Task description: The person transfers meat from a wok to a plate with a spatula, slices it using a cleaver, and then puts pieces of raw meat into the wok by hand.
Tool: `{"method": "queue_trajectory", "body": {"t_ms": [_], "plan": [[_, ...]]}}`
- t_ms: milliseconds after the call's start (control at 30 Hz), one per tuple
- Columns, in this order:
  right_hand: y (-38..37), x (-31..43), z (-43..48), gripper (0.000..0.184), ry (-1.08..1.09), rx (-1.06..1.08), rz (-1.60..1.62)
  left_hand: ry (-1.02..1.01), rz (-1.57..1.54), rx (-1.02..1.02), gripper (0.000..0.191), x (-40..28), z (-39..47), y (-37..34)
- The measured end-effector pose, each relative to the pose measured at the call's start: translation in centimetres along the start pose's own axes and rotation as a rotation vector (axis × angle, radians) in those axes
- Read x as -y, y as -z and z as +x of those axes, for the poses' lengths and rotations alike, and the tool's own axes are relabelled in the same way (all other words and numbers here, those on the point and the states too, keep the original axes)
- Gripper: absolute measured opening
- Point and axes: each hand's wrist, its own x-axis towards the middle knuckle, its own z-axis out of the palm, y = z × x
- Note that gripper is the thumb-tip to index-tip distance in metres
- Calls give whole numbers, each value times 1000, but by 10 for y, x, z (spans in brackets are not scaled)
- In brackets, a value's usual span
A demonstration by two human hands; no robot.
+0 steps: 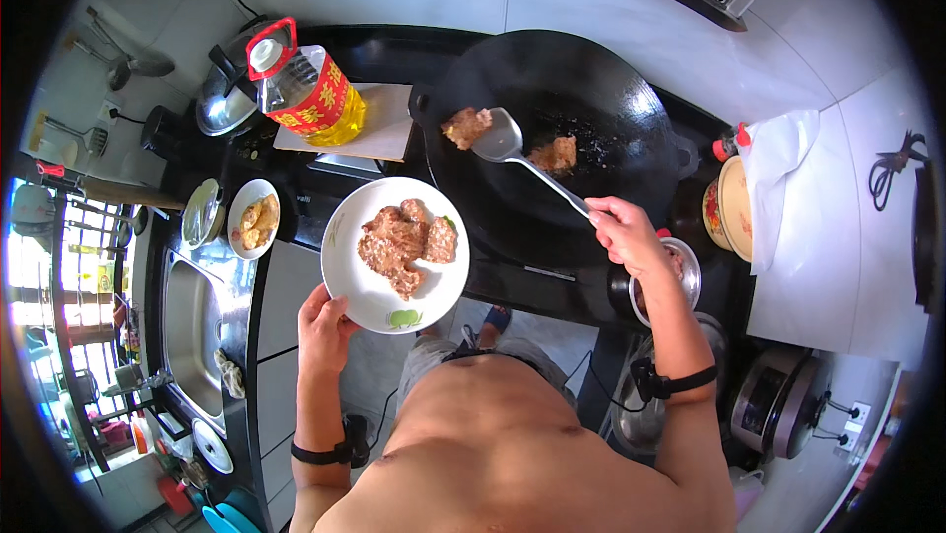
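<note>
My left hand (325, 322) grips the lower left rim of a white plate (347, 282), which bears several pieces of browned meat (392, 248). In my right hand (628, 234) is the handle of a metal spatula (502, 138), its blade over the left part of a black wok (613, 126). One piece of meat (467, 126) lies at the blade's left edge, near the wok's left rim. Another piece (556, 156) rests in the wok, just right of the blade. Whether the blade touches the wok cannot be told.
A large bottle of yellow oil (314, 97) stands on a board (388, 115) left of the wok. Beyond are a bowl of food (255, 219) and a sink (192, 333). At right are a metal bowl with raw meat (691, 274), a lidded enamel pot (732, 208) and a rice cooker (776, 404).
</note>
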Motion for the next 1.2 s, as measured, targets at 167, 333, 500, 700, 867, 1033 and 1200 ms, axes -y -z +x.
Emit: {"method": "queue_trajectory", "body": {"t_ms": [167, 333, 500, 700, 867, 1033, 1200], "plan": [[21, 3, -19, 31, 45, -37, -6, -31, 11, 22, 33, -8, 14, -11], [34, 17, -54, 29, 122, -102, -48, -41, 66, 31, 36, -11, 31, -24], [38, 55, -113, 29, 185, -68, -117, -25, 107, 55, 37, -16, 41, -44], [20, 65, -136, 31, 406, -23, -580, -30, 42, 151, 34, -7, 50, -56], [0, 86, -145, 26, 542, -196, -788, -18, 41, 155, 35, -2, 48, -62], [27, 82, -138, 28, 447, -293, -604, 3, 5, 167, 35, 8, 50, -61], [77, 51, -96, 27, 445, -434, -761, 15, -2, 115, 38, 11, 35, -48]]}}
